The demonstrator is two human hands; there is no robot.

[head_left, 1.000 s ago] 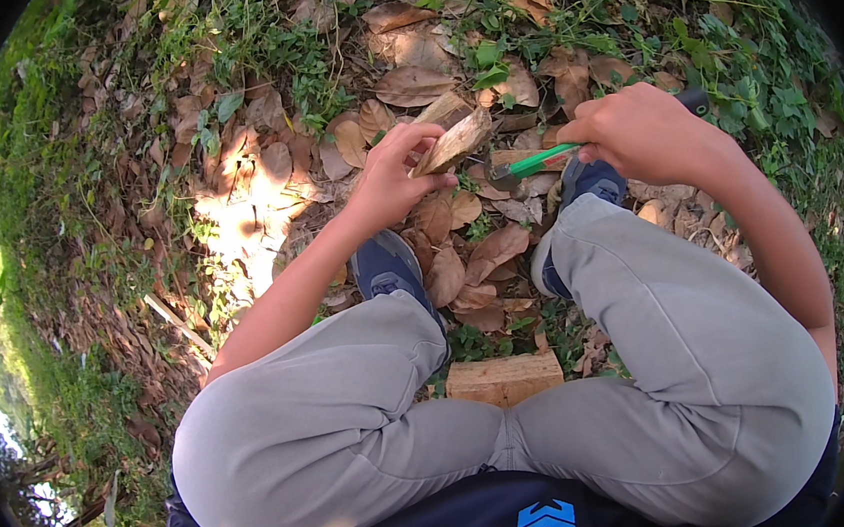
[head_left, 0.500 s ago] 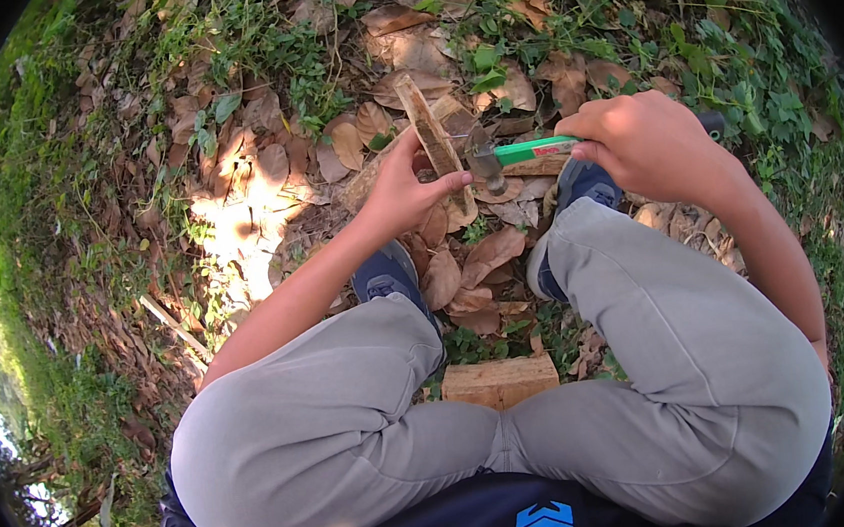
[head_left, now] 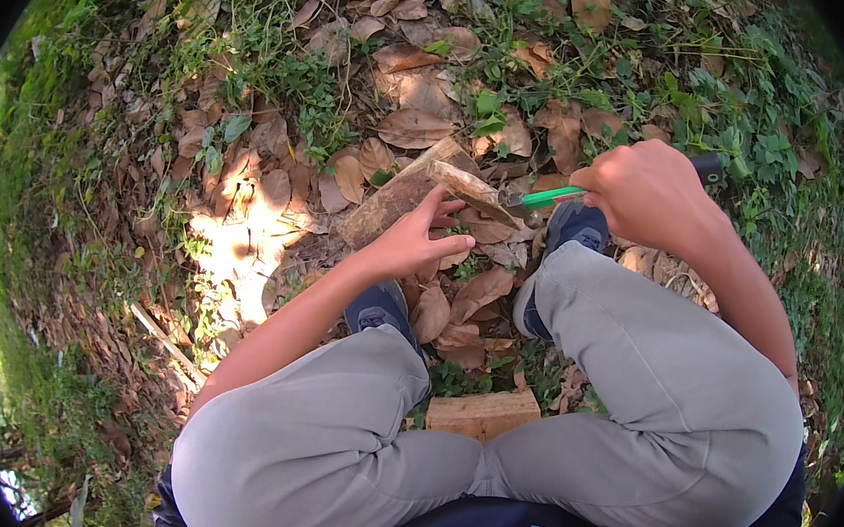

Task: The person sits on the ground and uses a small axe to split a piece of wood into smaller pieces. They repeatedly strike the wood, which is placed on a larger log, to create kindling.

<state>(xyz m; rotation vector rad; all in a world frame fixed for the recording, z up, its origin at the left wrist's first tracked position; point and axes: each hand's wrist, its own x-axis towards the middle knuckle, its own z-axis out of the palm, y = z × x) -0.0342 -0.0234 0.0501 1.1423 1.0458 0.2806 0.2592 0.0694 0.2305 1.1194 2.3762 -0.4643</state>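
Left hand (head_left: 410, 244) loosely touches a rough wooden slab (head_left: 406, 193) — right hand (head_left: 649, 193) clenches a tool (green handle) (head_left: 552, 195).

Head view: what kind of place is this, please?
Probably outdoors, on wild ground near trees: dry leaves cover the soil, green weeds grow among them, and sunlight falls in a patch.
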